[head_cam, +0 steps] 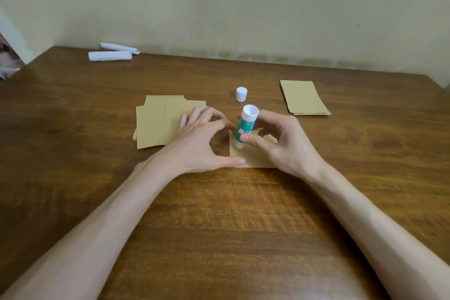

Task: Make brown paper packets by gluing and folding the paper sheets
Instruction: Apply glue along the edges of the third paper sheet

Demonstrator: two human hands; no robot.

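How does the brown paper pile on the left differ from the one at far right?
The left pile of brown paper sheets is fanned, edges offset; the right pile of brown paper is nearly squared up. The left pile's sheets look wider, the right pile's narrower. Fingers of the left hand lie over the left pile; nothing touches the right pile. Both lie flat on the wooden table.

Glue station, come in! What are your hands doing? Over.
Right hand grips glue stick, lower end on brown sheet. Left hand holds sheet down. Cap off, standing behind.
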